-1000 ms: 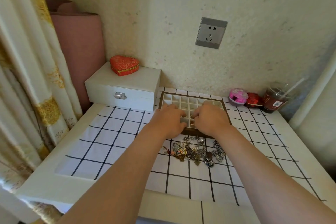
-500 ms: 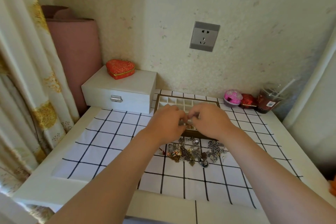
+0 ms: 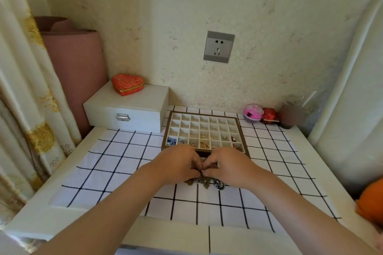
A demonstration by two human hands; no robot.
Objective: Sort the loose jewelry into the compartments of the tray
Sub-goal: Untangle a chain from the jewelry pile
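Jewelry (image 3: 205, 182), pinched by left hand (image 3: 176, 163), right hand (image 3: 230, 167)

2 bare forearms (image 3: 107, 205) (hands (image 3: 178, 163) likewise)

Hands (image 3: 178, 163) (image 3: 230, 166) hide most of the loose jewelry (image 3: 205, 183).

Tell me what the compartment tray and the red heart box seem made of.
Tray: brown frame, probably wood; matte cream dividers, perhaps fabric-lined. Heart box: red fabric-like cover with gold pattern, likely brocade; shiny gold seam suggests metal trim.
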